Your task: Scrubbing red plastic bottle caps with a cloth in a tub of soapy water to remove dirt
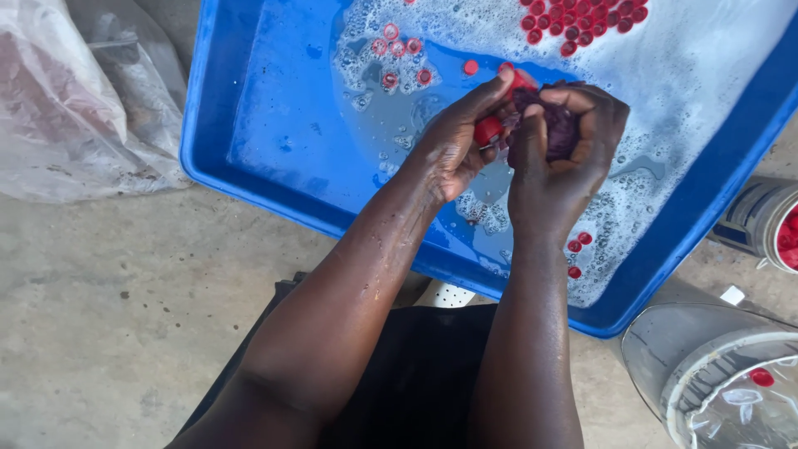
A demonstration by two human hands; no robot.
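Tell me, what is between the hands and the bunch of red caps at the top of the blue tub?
In the head view, only soapy foam on the water lies between the hands (left hand, right hand) and the red caps in the blue tub.

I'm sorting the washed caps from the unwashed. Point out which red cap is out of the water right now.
The red cap pinched in the left hand, against the dark purple scrubber in the right hand. All other caps float in the blue tray.
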